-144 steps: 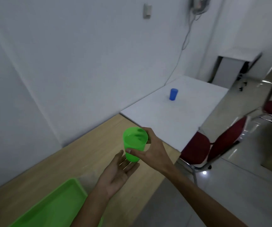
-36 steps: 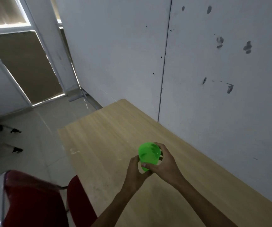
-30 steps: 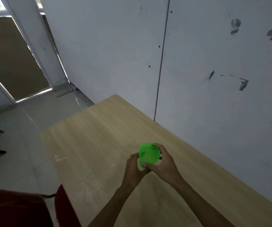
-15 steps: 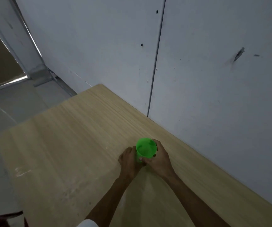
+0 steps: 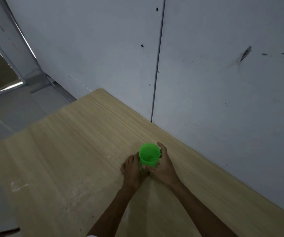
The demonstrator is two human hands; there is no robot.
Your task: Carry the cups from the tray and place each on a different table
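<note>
A bright green plastic cup (image 5: pixel 149 155) stands upright, mouth up, low over or on a light wooden table (image 5: pixel 79 151) near the wall. My right hand (image 5: pixel 163 165) wraps around its right side, thumb in front. My left hand (image 5: pixel 132 170) cups its left side and lower part. The cup's base is hidden behind my fingers, so I cannot tell whether it touches the tabletop. The tray and the other cups are out of view.
A grey-white wall (image 5: pixel 206 74) runs right behind the table. The table's left edge drops to a grey tiled floor (image 5: pixel 9 120). A door frame (image 5: pixel 26 62) stands at the far left. A dark red chair edge (image 5: pixel 3 232) peeks in at the bottom left.
I turned away from the tray and the white table to this wooden table. Both hands lowered the green cup towards the tabletop near the wall; the view tilted further down.
</note>
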